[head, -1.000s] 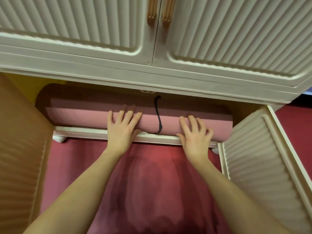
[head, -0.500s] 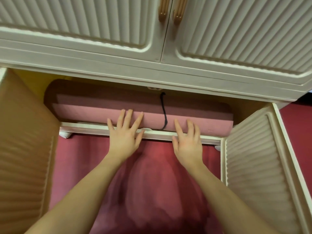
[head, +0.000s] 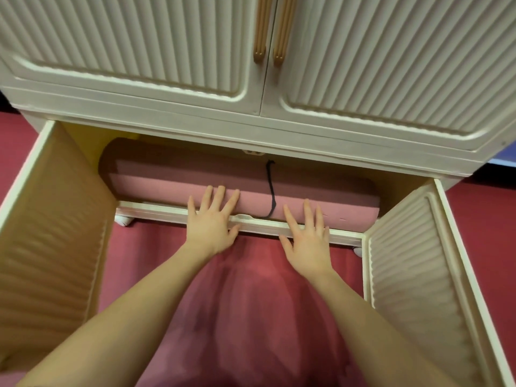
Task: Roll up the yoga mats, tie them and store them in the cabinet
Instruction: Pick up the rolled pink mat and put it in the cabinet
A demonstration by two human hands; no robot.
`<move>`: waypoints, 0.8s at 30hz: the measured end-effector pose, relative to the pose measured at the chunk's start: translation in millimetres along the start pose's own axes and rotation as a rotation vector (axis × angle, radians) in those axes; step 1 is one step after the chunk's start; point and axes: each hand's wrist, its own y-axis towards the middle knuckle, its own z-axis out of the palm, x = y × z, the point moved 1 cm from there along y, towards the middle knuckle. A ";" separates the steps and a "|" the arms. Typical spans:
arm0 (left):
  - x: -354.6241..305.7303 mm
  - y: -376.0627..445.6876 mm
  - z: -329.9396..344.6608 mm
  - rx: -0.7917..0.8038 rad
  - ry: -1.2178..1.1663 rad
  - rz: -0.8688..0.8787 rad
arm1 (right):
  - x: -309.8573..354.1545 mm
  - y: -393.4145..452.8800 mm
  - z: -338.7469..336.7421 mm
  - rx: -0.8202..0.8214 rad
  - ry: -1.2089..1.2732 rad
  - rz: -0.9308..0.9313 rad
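Left hand and right hand, fingers flat, released, press tied pink rolled mat at 12 o'clock in open cabinet; right end overhangs sill, may block door.

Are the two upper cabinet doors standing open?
No, the upper doors are shut, their handles side by side; only the lower doors are swung open around the rolled pink mat.

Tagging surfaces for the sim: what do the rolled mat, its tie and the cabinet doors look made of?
Rolled mat: pink, matte, probably soft foam; no shine, rounded end.
Tie: black cord or fabric string; thin, limp, follows the roll's curve.
Cabinet doors: cream, ribbed panels, likely moulded plastic or painted board; slight sheen, tan unpainted-looking inside on the left door.
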 end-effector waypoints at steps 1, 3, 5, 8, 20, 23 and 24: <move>1.0 -2.4 -2.2 0.008 0.017 0.007 | 0.9 -1.4 -1.8 0.002 -0.024 -0.004; 4.8 -8.2 -10.6 0.002 0.061 0.025 | 6.3 -2.6 -10.6 -0.013 -0.049 -0.015; 8.3 -19.1 -24.0 -0.067 0.094 0.076 | 18.3 -5.4 -24.6 -0.117 -0.008 -0.065; 13.6 -39.1 -51.9 -0.269 0.096 0.188 | 43.2 -15.7 -45.9 -0.301 0.072 -0.121; 77.7 -95.2 -199.0 -0.532 -0.015 0.253 | 161.3 -34.8 -136.0 -0.417 0.108 -0.273; 118.8 -109.0 -218.0 -0.484 -0.013 0.319 | 196.8 -47.6 -149.5 -0.362 0.142 -0.307; 135.3 -113.7 -220.5 -0.444 -0.015 0.307 | 208.8 -52.2 -152.8 -0.337 0.151 -0.337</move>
